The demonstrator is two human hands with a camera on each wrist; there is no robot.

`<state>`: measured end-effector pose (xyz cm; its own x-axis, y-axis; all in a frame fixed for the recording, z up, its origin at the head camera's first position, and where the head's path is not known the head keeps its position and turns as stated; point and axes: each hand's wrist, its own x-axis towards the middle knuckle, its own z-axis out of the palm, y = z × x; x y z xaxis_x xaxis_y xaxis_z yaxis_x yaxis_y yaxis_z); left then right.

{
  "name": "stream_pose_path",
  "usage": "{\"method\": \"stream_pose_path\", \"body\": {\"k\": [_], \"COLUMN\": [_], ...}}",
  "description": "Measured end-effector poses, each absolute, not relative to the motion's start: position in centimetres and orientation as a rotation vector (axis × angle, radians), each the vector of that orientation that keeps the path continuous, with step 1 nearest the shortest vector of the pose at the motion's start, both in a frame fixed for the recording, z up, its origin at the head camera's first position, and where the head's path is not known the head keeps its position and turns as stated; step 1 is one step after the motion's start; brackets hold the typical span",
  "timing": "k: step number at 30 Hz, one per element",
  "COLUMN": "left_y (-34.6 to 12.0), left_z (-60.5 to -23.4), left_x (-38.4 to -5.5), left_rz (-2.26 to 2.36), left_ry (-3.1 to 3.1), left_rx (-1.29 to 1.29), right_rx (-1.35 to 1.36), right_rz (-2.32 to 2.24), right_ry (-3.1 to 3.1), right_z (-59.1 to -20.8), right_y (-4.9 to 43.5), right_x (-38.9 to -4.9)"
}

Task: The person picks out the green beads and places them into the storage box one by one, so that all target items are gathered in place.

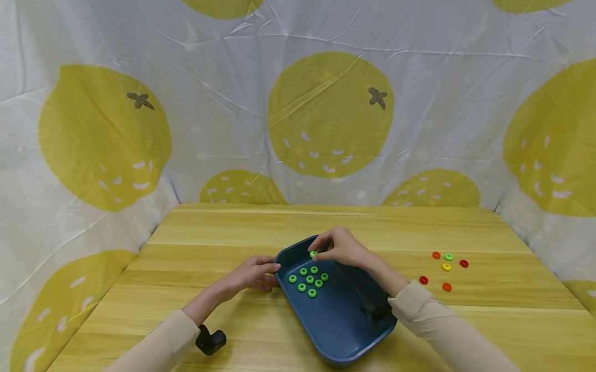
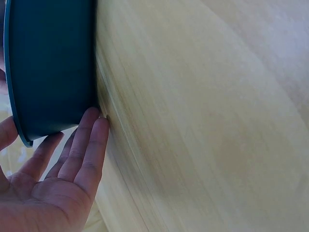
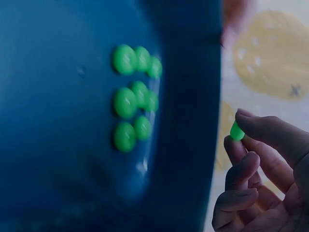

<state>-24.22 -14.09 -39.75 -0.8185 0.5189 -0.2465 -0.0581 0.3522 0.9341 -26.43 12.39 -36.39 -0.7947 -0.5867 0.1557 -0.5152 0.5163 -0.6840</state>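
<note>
A dark blue tray (image 1: 341,320) stands at an angle on the table. My left hand (image 1: 256,273) holds its far left corner, the thumb over the rim and the fingers against the outer wall, as the left wrist view also shows. Above the tray's far end, my right hand (image 1: 344,247) pinches a small green ring (image 3: 236,131) between thumb and forefinger. On the tray's floor, several green rings (image 1: 310,279) lie in neat rows near the left wall. The right wrist view shows the pinched ring above rim level, apart from the others.
To the right of the tray, several loose rings lie on the wooden table (image 1: 219,222): red ones (image 1: 463,263), orange ones (image 1: 447,286), a yellow one (image 1: 446,267) and a green one (image 1: 448,257). A lemon-print cloth (image 1: 215,128) hangs behind the table.
</note>
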Motion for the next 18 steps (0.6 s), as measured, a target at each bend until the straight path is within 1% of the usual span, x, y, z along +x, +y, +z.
{"method": "stream_pose_path", "body": {"k": [11, 18], "left_y": [-14.1, -14.2], "left_z": [-39.7, -39.7], "left_x": [-24.2, -24.2], "left_rz": [1.485, 1.487], "left_ry": [2.108, 2.112], "left_rx": [0.42, 0.404], "right_rx": [-1.07, -1.206], "right_rz": [-0.987, -0.807], "right_ry": [2.508, 2.499], "right_z": [-38.5, -39.4], "right_y": [9.1, 8.0], "right_x": [-25.7, -25.2]}}
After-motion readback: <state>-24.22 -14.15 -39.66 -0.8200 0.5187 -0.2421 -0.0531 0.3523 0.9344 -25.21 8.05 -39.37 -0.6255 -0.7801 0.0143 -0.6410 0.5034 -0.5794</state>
